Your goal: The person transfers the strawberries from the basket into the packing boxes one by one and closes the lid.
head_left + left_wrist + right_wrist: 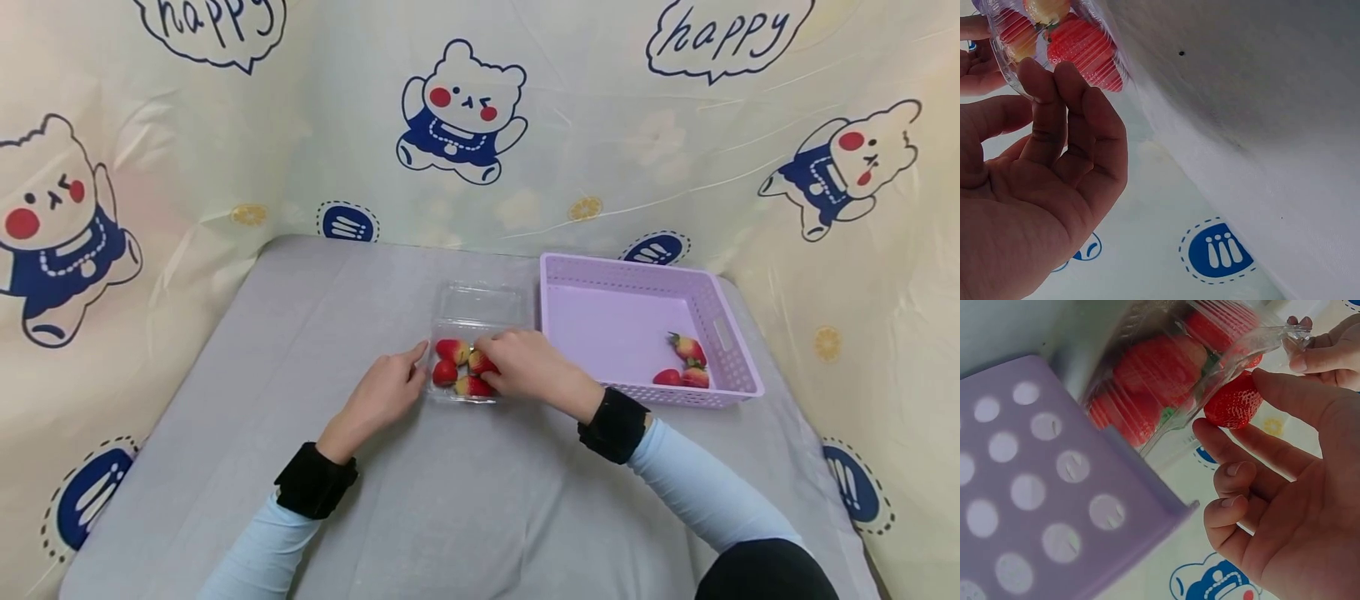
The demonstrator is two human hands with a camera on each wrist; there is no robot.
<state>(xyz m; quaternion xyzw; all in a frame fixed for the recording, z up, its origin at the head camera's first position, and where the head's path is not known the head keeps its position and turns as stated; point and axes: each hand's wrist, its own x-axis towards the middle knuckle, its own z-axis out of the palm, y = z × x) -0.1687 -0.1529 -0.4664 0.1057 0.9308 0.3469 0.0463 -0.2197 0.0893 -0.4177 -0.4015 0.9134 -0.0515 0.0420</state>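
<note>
A clear plastic box (pixel 465 400) stands near the middle of the table with its hinged lid (pixel 482 304) folded back. Several red strawberries (pixel 452 350) with pale tops lie inside. My left hand (pixel 382 392) is at the box's left side; its thumb and fingertips pinch the rim, as the right wrist view shows. My right hand (pixel 525 362) reaches over the box from the right. Between its thumb and fingers it pinches a strawberry (pixel 1234 405) at the box's rim. In the head view the right hand hides part of the box's right side.
Right of the box stands a purple basket (pixel 637 392) with holes in its walls, close beside the right hand. Three strawberries (pixel 686 348) lie in its front right corner. A grey cloth (pixel 420 500) covers the table, and a printed curtain (pixel 322 108) hangs behind it.
</note>
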